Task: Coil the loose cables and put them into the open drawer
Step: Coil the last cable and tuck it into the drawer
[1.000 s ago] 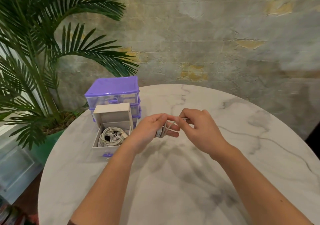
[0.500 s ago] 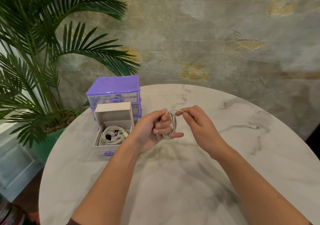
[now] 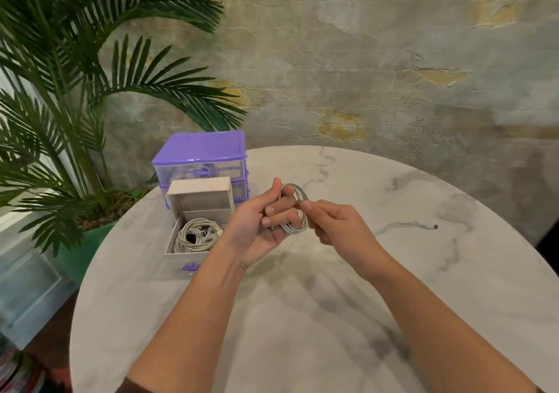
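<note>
My left hand [image 3: 260, 226] holds a coil of white cable [image 3: 298, 211] above the round marble table [image 3: 302, 317], its fingers curled through the loops. My right hand [image 3: 332, 226] pinches the cable at the coil's right side. The loose tail of this cable [image 3: 405, 226] trails to the right across the table and ends in a small plug. The open drawer [image 3: 187, 256] stands pulled out to the left of my hands, with several coiled white cables [image 3: 196, 235] inside.
A purple drawer unit [image 3: 201, 158] stands behind the open drawer at the table's left back. A palm plant [image 3: 75, 105] in a green pot is beyond the table's left edge. A rough wall is behind.
The coil on my left hand has grown and turned upright. My right hand has come in to the coil's right side. The cable's tail has come into view on the table at the right.
</note>
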A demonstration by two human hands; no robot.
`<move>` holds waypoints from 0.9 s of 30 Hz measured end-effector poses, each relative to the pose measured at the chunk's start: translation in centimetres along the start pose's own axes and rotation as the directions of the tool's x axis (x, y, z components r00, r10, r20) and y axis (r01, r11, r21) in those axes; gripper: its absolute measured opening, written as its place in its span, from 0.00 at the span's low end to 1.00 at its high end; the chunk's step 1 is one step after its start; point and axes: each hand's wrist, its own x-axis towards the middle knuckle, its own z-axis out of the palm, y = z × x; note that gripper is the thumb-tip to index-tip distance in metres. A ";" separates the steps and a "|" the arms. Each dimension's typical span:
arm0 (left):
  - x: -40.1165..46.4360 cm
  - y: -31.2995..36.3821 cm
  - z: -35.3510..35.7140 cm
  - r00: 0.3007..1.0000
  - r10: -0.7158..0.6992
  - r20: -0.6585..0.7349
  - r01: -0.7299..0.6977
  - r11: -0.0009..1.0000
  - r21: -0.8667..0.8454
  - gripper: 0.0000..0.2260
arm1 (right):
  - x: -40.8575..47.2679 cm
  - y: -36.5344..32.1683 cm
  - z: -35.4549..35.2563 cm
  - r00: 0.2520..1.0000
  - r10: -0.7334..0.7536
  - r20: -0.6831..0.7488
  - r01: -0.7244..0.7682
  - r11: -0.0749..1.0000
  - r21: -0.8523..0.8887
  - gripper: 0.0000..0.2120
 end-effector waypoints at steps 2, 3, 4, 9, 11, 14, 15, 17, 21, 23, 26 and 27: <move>-0.1 0.2 0.0 1.000 0.015 -0.015 -0.014 0.998 0.062 0.16 | 0.0 0.1 -0.5 0.998 0.060 0.027 -0.064 0.986 0.152 0.12; -0.1 0.3 -0.1 0.999 0.020 -0.026 -0.017 0.995 0.100 0.16 | 0.0 0.2 -0.7 0.995 0.086 0.042 -0.093 0.974 0.206 0.09; -0.1 0.4 -0.3 0.999 0.023 -0.038 -0.018 0.991 0.136 0.16 | 0.0 0.4 -0.8 0.992 0.109 0.057 -0.120 0.963 0.242 0.09; -0.1 0.8 -1.3 0.997 0.033 -0.066 -0.008 0.938 0.348 0.15 | 0.2 0.3 -1.4 0.974 0.166 0.154 -0.197 0.957 0.212 0.11; 0.0 0.7 -1.4 0.997 0.046 -0.069 -0.015 0.919 0.393 0.15 | 0.2 0.2 -1.5 0.962 0.168 0.214 -0.209 0.960 0.187 0.12; 0.2 0.5 -1.5 0.995 0.065 -0.075 -0.030 0.919 0.393 0.16 | 0.1 0.4 -1.3 0.953 0.174 0.249 -0.218 0.963 0.161 0.16; 0.2 0.5 -1.4 0.995 0.060 -0.074 -0.027 0.924 0.382 0.16 | 0.1 0.4 -1.2 0.948 0.176 0.264 -0.223 0.962 0.161 0.16; 0.1 0.6 -1.4 0.998 0.026 -0.051 -0.007 0.940 0.340 0.14 | 0.1 0.3 -1.1 0.932 0.186 0.311 -0.256 0.945 0.203 0.16; -0.1 0.8 -0.9 0.998 -0.061 -0.026 0.065 0.980 0.187 0.15 | 0.1 0.2 -1.2 0.871 0.186 0.454 -0.382 0.839 0.388 0.16; -0.2 0.8 -0.7 0.995 -0.082 -0.054 0.090 0.981 0.171 0.17 | 0.1 0.3 -1.2 0.867 0.171 0.467 -0.387 0.822 0.418 0.17; -0.3 0.9 -0.4 0.989 -0.074 -0.130 0.105 0.962 0.253 0.18 | 0.1 0.4 -1.2 0.903 0.158 0.399 -0.309 0.885 0.348 0.16; -0.4 0.9 -0.2 0.985 -0.059 -0.159 0.104 0.950 0.295 0.18 | 0.2 0.5 -1.3 0.917 0.150 0.369 -0.275 0.908 0.316 0.16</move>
